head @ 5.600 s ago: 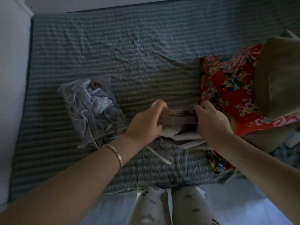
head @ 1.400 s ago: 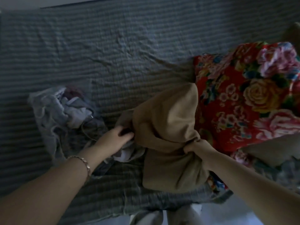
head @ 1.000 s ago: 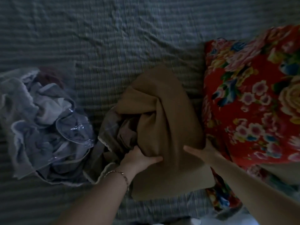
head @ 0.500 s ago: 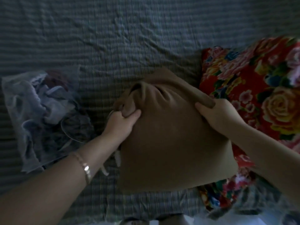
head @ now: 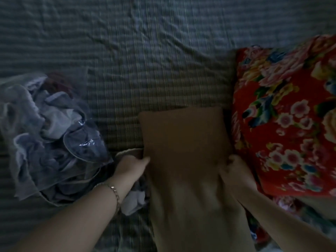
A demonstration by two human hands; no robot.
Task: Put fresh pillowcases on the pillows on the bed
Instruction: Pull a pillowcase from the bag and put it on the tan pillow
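A tan pillow (head: 187, 160) lies lengthwise on the striped bed (head: 145, 51), its far end squared off. My left hand (head: 131, 167) grips the pillow's left edge, thumb on top. My right hand (head: 236, 171) grips the right edge at about the same height. A pale grey pillowcase (head: 133, 199) is bunched under the left edge by my left wrist. A red floral pillow (head: 287, 120) lies against the tan pillow's right side.
A clear plastic bag of crumpled blue-grey fabric (head: 49, 135) sits on the bed at the left. Wrinkled striped sheet stretches across the far half. Bits of other fabric show under the floral pillow at the lower right.
The tan pillow was pulled off the floral pillow and laid flat in front of me. My hands slid from its bunched far end down to its two side edges.
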